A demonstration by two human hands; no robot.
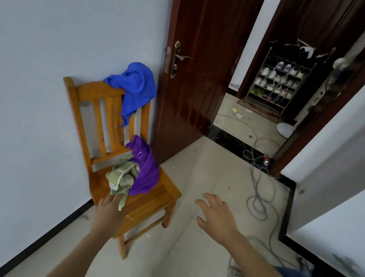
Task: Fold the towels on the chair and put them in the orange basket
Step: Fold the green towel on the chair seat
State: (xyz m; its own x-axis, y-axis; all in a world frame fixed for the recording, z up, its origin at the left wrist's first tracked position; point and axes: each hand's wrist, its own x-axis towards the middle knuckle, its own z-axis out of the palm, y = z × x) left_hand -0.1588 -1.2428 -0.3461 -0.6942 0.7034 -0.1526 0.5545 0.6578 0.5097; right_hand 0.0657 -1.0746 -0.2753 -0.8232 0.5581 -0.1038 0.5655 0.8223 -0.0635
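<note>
wooden chair (152, 201) set against the wall, bearing three towels. one blue towel (135, 85) hangs over the top rail of the backrest. one purple towel (146, 173) is slumped on the seat against the slats. one olive-green towel (123, 177) lies crumpled on the seat, touching the purple one. the left hand (109, 207) reaches to the seat's front edge and meets the hanging corner of the green towel; its fingertips are hidden by the cloth, so whether it pinches or merely touches cannot be told. the right hand (215, 214) hovers above the floor tiles beside the chair, fingers spread, holding nothing. the orange basket is not in view.

handling, as judged: all three towels look light, soft and limp, with nothing fragile about them. each should sag when lifted by one point, so it is best taken at two adjacent corners and shaken flat before folding. the blue towel should slide freely off the rail.

count: chairs, one; towels, three; hands, two.
</note>
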